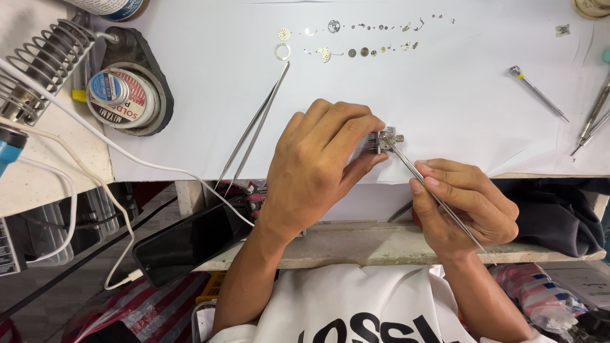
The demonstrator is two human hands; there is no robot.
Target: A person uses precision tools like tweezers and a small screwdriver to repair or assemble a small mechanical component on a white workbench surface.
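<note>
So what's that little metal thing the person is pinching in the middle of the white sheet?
The small metal holder looks like silvery steel, blocky, with small studs on top. It sits on the white paper near the bench's front edge. The left hand pinches its left side with fingertips, hiding part of it. A thin metal tool in the right hand touches it with its tip.

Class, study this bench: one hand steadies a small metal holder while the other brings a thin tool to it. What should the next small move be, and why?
Probably a slight, slow lowering of the thin tool's tip into the small metal holder. The right hand already has the tip at the holder's edge, and the left hand pinches the holder steady on the white sheet, so only fine positioning seems left.
</note>
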